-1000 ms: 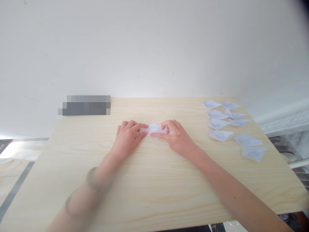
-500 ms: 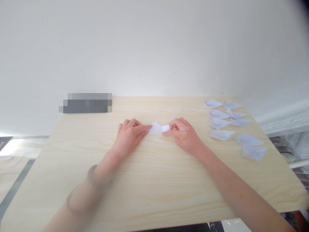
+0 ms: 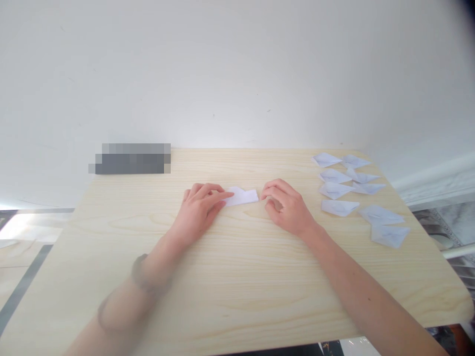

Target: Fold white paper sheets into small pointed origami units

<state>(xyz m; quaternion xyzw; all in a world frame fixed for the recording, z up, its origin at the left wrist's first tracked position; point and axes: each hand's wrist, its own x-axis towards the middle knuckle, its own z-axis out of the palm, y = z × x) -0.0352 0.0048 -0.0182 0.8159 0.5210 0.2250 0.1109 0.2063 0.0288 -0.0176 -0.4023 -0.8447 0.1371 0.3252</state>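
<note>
A small folded white paper [image 3: 243, 196] lies flat on the light wooden table [image 3: 230, 277] near its middle. My left hand [image 3: 200, 207] rests on the table with its fingertips pressing the paper's left end, fingers stretched forward. My right hand [image 3: 287, 205] sits just right of the paper, fingers curled loosely, a small gap between it and the paper's right edge; nothing shows in it.
Several folded white paper shapes [image 3: 337, 190] lie spread over the table's far right part, down to one near the right edge [image 3: 389, 234]. A dark blurred-out object [image 3: 129, 160] sits at the far left edge. A white wall rises behind.
My right hand has slid to the right off the paper and let it go. The paper now lies flat, held only by my left fingertips.
</note>
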